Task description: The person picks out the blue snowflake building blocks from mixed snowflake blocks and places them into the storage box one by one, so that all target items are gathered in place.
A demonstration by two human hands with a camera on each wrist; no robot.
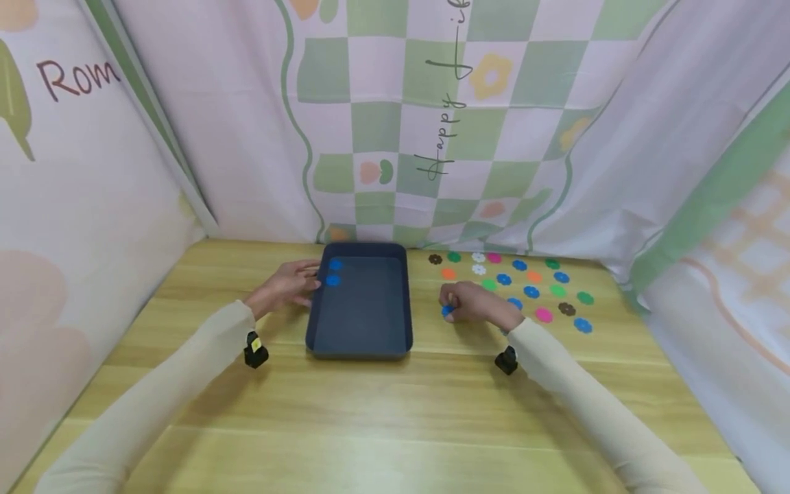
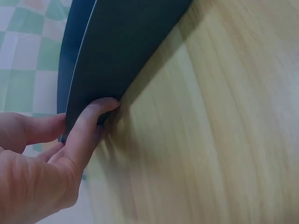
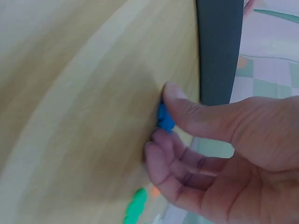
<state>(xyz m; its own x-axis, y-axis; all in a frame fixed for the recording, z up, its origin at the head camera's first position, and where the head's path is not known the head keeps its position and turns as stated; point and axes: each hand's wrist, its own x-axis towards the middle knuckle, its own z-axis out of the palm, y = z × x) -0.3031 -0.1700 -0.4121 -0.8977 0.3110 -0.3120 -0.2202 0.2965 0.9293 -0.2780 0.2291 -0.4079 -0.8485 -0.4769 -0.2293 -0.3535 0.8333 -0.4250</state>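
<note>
Wooden surface (image 1: 395, 412): my left hand (image 1: 285, 285) rests straight fingers on the tray (image 1: 361, 343) wall, right hand (image 1: 472, 303) pinching a blue flower (image 1: 447, 311).

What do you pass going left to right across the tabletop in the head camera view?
Left hand touching the tray's wall → dark blue tray with two blue flower pieces inside → right hand pinching a blue flower piece → scattered coloured flower pieces.

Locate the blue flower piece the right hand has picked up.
Head view: the blue flower piece is pinched in the right hand, low over the table, just right of the dark tray and left of the scattered flower pieces.
</note>
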